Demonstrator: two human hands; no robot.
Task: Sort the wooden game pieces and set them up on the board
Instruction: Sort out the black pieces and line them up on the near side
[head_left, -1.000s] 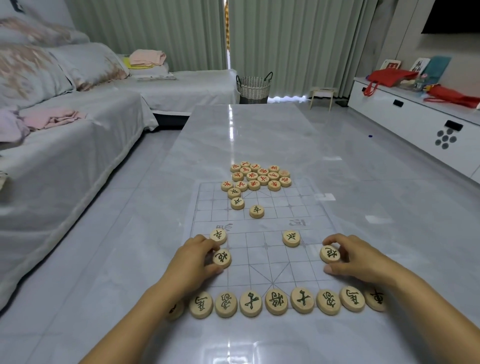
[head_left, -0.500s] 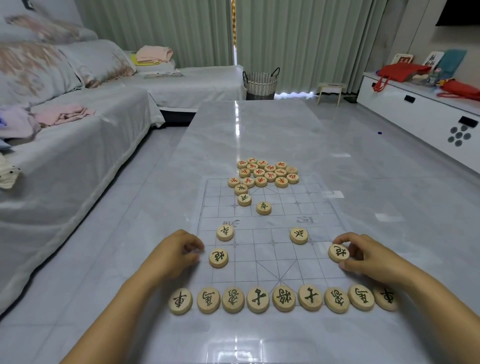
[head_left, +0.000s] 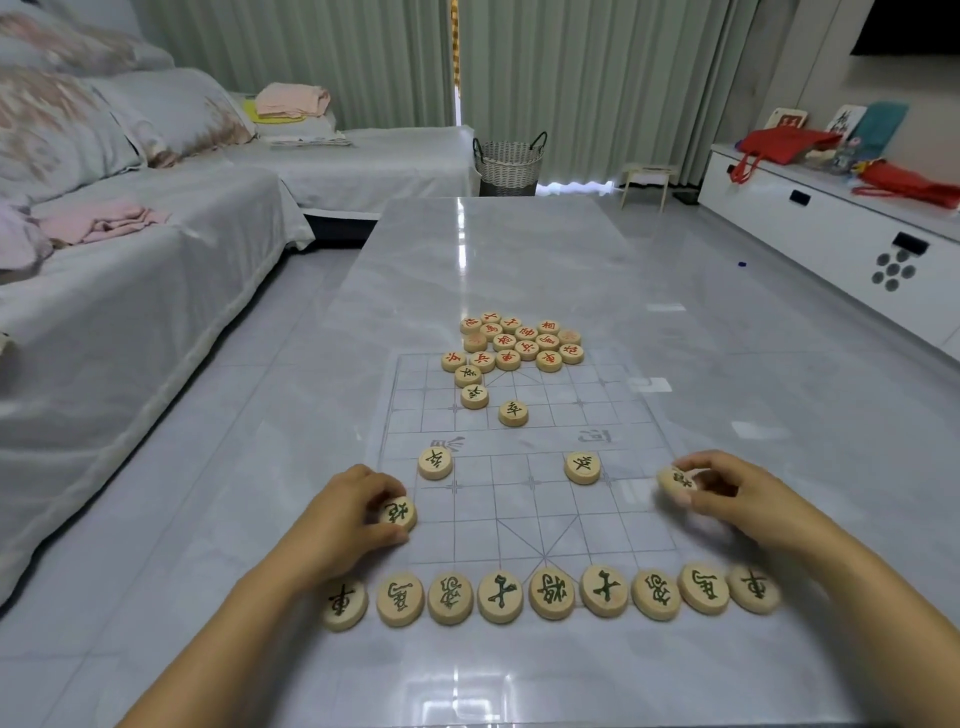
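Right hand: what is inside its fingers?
The right hand pinches one dark-lettered piece at the board's right edge. The hand covers its near side, and blur hides its letter.

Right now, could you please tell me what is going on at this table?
A person is setting up wooden game pieces on a printed board on the table. The left hand grips a dark-lettered piece on the board's left side; the right hand pinches a matching piece by the right edge. A row of nine dark-lettered pieces lines the near edge, while the red-lettered pieces lie heaped at the far end.
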